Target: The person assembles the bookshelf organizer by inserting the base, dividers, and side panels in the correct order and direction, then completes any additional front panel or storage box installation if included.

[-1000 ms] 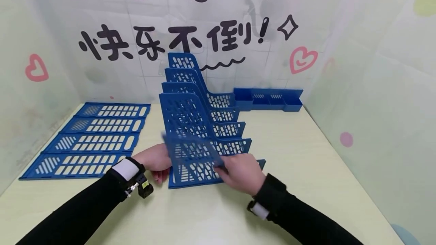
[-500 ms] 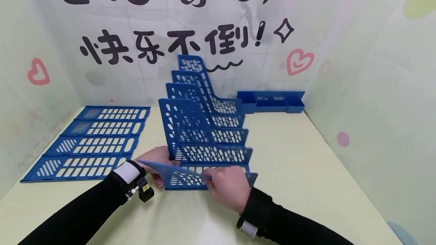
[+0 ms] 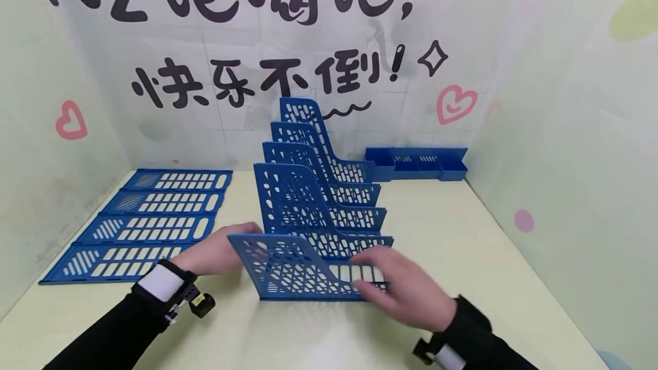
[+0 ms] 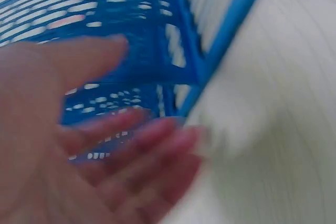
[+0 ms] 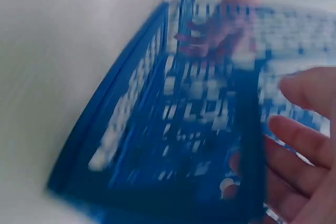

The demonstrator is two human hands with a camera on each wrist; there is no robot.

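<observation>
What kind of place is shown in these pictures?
Probably a staged tabletop booth, not a real office: a pale table closed in by cloth backdrops with printed Chinese lettering, and blue file-rack dividers laid out for assembly.

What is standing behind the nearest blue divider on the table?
Behind the nearest blue divider stand four more upright dividers in a row. Its mesh and the right hand cover their lower parts.

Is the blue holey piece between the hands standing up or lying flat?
Standing up. The front blue panel stands on its edge on the table, like the four behind it. The left hand and right hand are beside it.
</observation>
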